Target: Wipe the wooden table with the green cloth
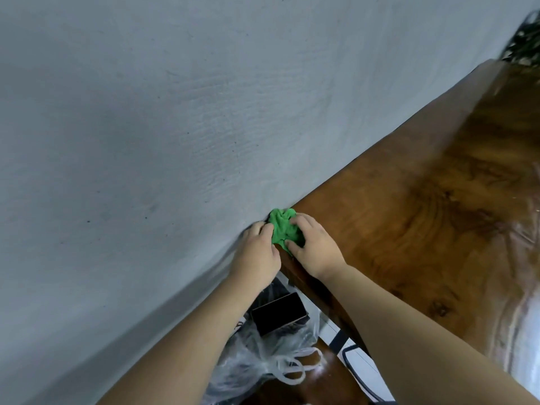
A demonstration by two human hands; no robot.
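Observation:
A crumpled green cloth lies on the far left corner of the glossy wooden table, right against the grey wall. My right hand presses down on the cloth with fingers curled over it. My left hand grips the cloth's left side at the table's corner edge, beside the wall. Part of the cloth is hidden under both hands.
The grey wall runs along the table's far edge. Below the corner sits a clear plastic bag holding a dark box. A dark plant stands at the table's far right end. A wooden seat shows below.

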